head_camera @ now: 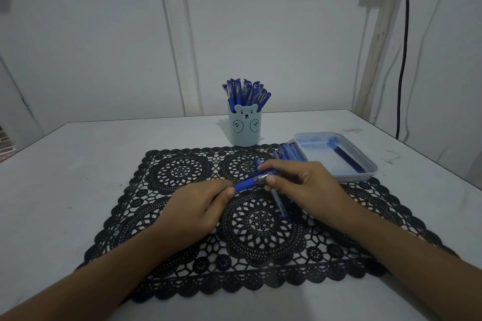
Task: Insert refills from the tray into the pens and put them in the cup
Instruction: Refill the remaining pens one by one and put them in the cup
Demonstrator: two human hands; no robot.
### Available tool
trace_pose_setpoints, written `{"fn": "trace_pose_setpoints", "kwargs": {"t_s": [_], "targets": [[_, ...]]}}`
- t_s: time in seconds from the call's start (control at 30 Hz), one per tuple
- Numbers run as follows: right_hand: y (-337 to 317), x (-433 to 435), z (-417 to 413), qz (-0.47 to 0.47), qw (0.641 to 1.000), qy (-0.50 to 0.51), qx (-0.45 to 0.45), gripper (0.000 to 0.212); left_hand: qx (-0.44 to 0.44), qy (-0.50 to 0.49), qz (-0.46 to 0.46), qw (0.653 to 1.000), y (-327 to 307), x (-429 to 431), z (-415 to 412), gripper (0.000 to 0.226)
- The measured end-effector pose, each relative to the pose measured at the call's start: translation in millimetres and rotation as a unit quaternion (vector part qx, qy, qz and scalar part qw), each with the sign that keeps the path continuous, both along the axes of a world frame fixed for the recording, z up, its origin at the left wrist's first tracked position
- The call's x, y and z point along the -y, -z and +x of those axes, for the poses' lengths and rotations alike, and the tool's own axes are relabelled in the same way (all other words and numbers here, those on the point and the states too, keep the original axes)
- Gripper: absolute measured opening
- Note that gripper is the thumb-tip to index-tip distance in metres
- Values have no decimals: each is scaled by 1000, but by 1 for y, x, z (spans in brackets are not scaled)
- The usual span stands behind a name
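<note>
Two hands' fingers (229, 191) pinch one pen (251, 182) (both ends).

Both forearms angled in, left hand (194, 207) and right hand (302, 185) pinching the same pen (245, 185) (fingers curled), hands nearly meeting.

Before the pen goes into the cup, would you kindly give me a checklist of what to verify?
1. Grip on the pen: ok, the left hand pinches its blue end and the right hand holds its clear barrel.
2. Refill fully inside the pen: cannot tell.
3. The pen's two halves closed together: cannot tell.
4. The cup stands upright on the table: ok.
5. Room in the cup: cannot tell, many pens already stand in it.
6. More refills in the tray: ok, a few lie along its right side.
</note>
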State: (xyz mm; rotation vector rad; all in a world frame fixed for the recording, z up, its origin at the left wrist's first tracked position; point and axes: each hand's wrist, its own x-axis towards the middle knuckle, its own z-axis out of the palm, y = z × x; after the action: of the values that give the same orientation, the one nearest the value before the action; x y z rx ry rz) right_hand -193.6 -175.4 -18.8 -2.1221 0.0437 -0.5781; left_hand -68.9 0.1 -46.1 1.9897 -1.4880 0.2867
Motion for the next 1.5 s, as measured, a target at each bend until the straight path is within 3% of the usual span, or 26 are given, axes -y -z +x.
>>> {"fn": "trace_pose_setpoints", "kwargs": {"t_s": [0.17,0.33,0.43,0.5,0.63,0.77,0.87,1.03,1.17,1.33,1.4,1.5], "targets": [[0,-3,3,-25,999,8,24,24,53,-89,-10,995,-6,6,-6,34],[5,-6,5,-69,997,24,39,27,161,-43,-12,986,-10,13,-1,37],[8,1,8,-92,994,41,42,39,193,-80,-17,978,-17,15,7,36],[13,12,12,-172,982,80,14,43,149,-116,-32,982,-32,17,9,30],[26,26,19,-360,927,96,-51,46,-40,-162,-125,978,-86,37,26,13],[33,29,23,-387,916,91,-56,54,-159,-154,-223,949,-136,72,66,12],[35,31,23,-382,919,90,-51,60,-183,-155,-253,937,-153,95,84,13],[35,32,24,-373,922,83,-69,65,-144,-169,-245,944,-154,123,98,17],[34,31,23,-371,922,77,-77,70,-68,-181,-172,966,-136,136,102,45],[33,30,23,-368,923,73,-84,69,56,-225,-36,972,-115,141,105,24],[33,30,23,-365,924,74,-82,66,96,-225,-26,969,-107,138,105,28],[33,29,23,-362,926,76,-80,61,85,-216,-54,971,-100,129,105,31]]}}
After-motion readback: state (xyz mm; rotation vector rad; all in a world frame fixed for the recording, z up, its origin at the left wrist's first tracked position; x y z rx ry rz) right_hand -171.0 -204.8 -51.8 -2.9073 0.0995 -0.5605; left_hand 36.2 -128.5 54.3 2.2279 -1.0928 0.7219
